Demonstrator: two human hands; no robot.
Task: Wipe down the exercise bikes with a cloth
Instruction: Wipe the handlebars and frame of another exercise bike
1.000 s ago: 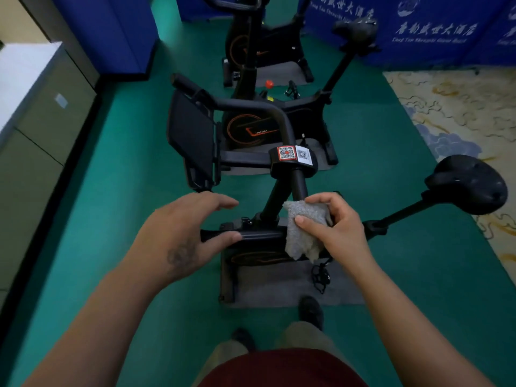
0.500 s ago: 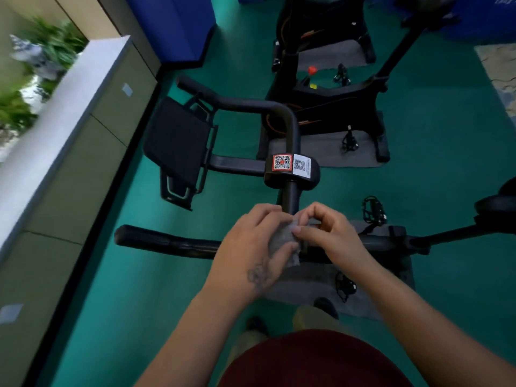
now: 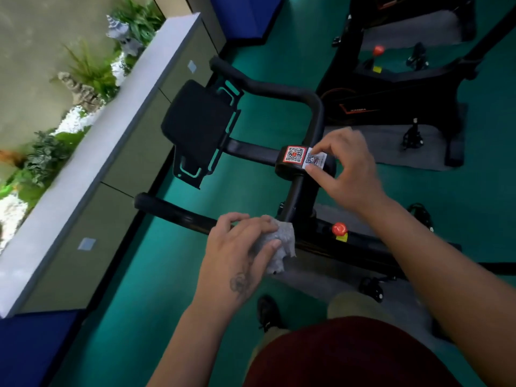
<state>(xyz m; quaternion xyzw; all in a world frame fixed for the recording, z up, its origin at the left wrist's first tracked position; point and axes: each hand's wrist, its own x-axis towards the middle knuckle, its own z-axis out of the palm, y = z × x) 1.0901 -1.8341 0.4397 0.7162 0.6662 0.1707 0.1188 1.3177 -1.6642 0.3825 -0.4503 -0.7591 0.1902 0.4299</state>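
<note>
A black exercise bike (image 3: pixel 282 92) stands right in front of me, its handlebars reaching left and a black tablet holder (image 3: pixel 196 125) at their far end. My left hand (image 3: pixel 240 250) grips a grey cloth (image 3: pixel 280 244) just above the near handlebar (image 3: pixel 173 212). My right hand (image 3: pixel 349 170) is at the handlebar hub (image 3: pixel 287 170), thumb and forefinger pinching the white QR sticker (image 3: pixel 314 160) beside a red-framed QR sticker (image 3: pixel 294 154). A red knob (image 3: pixel 339 228) sits on the frame below.
A second black bike (image 3: pixel 396 88) stands on a grey mat (image 3: pixel 391 146) at the upper right. A grey-topped cabinet (image 3: pixel 92 152) runs along the left, with plants and stones behind it. Green floor surrounds the bikes. My feet and legs are at the bottom.
The cloth has passed from my right hand into my left. My right hand has risen to the QR sticker on the hub. My view has swung left and closer.
</note>
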